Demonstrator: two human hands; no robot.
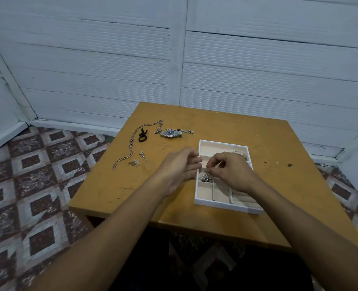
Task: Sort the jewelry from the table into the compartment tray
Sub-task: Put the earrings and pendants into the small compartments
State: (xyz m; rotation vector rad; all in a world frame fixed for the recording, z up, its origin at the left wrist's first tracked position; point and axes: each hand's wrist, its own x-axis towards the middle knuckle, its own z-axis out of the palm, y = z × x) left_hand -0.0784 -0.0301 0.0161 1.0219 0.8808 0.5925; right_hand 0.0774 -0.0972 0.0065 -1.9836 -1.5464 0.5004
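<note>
Your left hand (pixel 180 164) hung relaxed beside the compartment tray (pixel 224 143); your right hand (pixel 230 172) pinched over the beaded bracelet (pixel 205 177) inside it, grasp indeterminable; watch (pixel 170 133) and chain (pixel 131 143) lay far-left on the table (pixel 257 133)

Scuffed wooden table (pixel 278 143) with compartment tray (pixel 224 204), wristwatch (pixel 170 133), long chain (pixel 131 143), black band (pixel 142 137) (jewelry left of tray)

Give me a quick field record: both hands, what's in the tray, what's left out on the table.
left hand: fingers relaxed, beside the tray's left edge
right hand: over the tray, fingertips pinched just above the beaded bracelet; contact unclear
in tray: beaded bracelet, middle left; bangles, far right
on table: watch, long chain, black hair tie, small silver pieces, all left of tray
</note>
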